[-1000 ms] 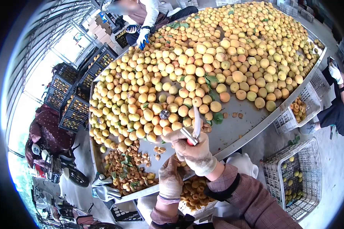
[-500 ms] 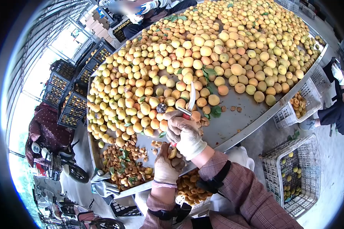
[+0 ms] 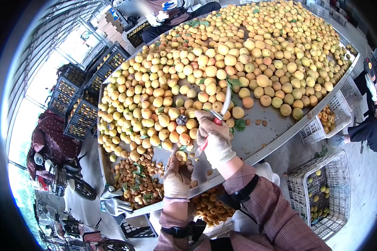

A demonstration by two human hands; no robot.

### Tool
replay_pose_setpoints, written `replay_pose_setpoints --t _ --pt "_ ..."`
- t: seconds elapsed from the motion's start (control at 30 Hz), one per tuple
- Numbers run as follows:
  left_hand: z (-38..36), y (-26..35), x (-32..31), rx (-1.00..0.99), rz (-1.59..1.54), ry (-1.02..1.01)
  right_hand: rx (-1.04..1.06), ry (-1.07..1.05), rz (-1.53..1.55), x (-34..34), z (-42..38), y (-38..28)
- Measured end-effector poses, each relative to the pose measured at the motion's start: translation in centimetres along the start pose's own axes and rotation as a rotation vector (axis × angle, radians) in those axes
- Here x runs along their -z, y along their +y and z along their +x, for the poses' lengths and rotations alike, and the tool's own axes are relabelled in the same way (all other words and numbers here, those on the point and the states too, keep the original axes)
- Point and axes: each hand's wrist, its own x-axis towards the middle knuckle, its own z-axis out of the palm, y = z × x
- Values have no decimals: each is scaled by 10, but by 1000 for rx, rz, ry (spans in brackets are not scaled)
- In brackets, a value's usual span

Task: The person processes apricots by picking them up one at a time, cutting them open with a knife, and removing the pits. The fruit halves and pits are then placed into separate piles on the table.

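Observation:
My right hand (image 3: 215, 144), in a work glove, is closed round the red handle of a curved knife (image 3: 227, 102), its blade pointing up and away over the fruit. My left hand (image 3: 178, 178), gloved too, has its fingers round a cut apricot (image 3: 181, 157) whose pale inside faces up. Whole apricots (image 3: 155, 113) cover much of the metal table (image 3: 266, 131) beyond both hands. To the left of my left hand lies a heap of brown apricot pieces (image 3: 140, 178) mixed with leaves. Below the table edge, opened apricots (image 3: 211, 207) fill a container.
A pale crate (image 3: 318, 192) with a few fruits stands on the floor at right, with another crate (image 3: 329, 117) of apricot halves beyond it. Grey gloves (image 3: 114, 201) lie at the table's left corner. Co-workers sit at the far side and right. Stacked black crates (image 3: 81, 117) stand left.
My hands have moved apart: the right one with the knife went up and right, the left slightly left. The apricot's cut face now shows in my left hand.

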Motion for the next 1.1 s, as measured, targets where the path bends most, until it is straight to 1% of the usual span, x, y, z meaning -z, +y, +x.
replay_pose_setpoints --t 0.03,0.07,0.1,0.13,0.17,0.2,0.23,0.27,0.33,0.37,0.4,0.43,0.47,0.5,0.53,0.57,0.6,0.67,0.73,0.8,0.83,0.87,0.9,0.93,0.97,1.0,1.03,1.07,1.1 --pt "6 4 22 -55 -23 -292 -118 -4 -163 -11 -7 -6" --pt "4 6 19 -58 -24 -295 -236 -7 -327 -18 -11 -7" --pt "-1 8 12 -175 97 -233 -250 -109 -330 -13 -15 3" --pt "-6 10 6 -292 217 -169 -151 -203 -503 -6 -13 16" --pt "-8 11 1 -324 279 -170 31 -239 -838 2 -14 29" --pt "-5 9 4 -328 277 -172 223 -273 -1170 2 -16 34" --pt "-2 4 10 -438 321 -198 109 -301 -1220 5 -15 37" --pt "0 1 15 -546 366 -222 107 -304 -1218 9 -12 40" --pt "-9 3 11 -532 358 -216 34 -351 -1077 7 -10 37" --pt "-12 4 8 -525 418 -202 -92 -369 -964 9 -12 35" --pt "-15 5 6 -517 479 -187 -95 -367 -965 7 -14 30" --pt "-21 7 4 -490 433 -237 -120 -398 -911 5 -16 25" --pt "-22 9 5 -489 432 -235 -144 -428 -857 4 -17 23" --pt "-23 11 7 -426 374 -262 -145 -428 -857 3 -18 21" --pt "-23 12 8 -363 314 -289 -15 -442 -1005 3 -18 20" --pt "-23 13 7 -335 356 -248 119 -456 -1149 2 -18 20" --pt "-23 12 7 -338 356 -243 116 -461 -1148 3 -17 24" --pt "-20 7 8 -375 470 -212 304 -466 -1231 7 -15 32" --pt "-22 8 6 -366 455 -221 303 -462 -1268 5 -18 25" --pt "-28 15 4 -312 366 -229 304 -469 -1301 4 -19 23" --pt "-22 21 11 -264 283 -217 234 -457 -1250 5 -18 22" --pt "-19 26 17 -168 101 -253 165 -449 -1198 5 -17 22" --pt "-13 26 26 -139 48 -183 66 -432 -1006 2 -21 16" --pt "-8 28 31 -111 -7 -115 142 -332 -994 5 -15 20" --pt "-8 27 35 -105 -32 -98 376 -303 -1151 16 -2 28" --pt "-9 27 35 -111 -33 -95 616 -261 -1300 10 2 22" --pt "-10 24 35 -110 -59 -120 693 -233 -1500 12 -6 15" --pt "-11 21 34 -102 -84 -146 688 -224 -1503 9 -15 13" --pt "-6 16 34 -103 -126 -203 542 -260 -1444 4 -22 13"
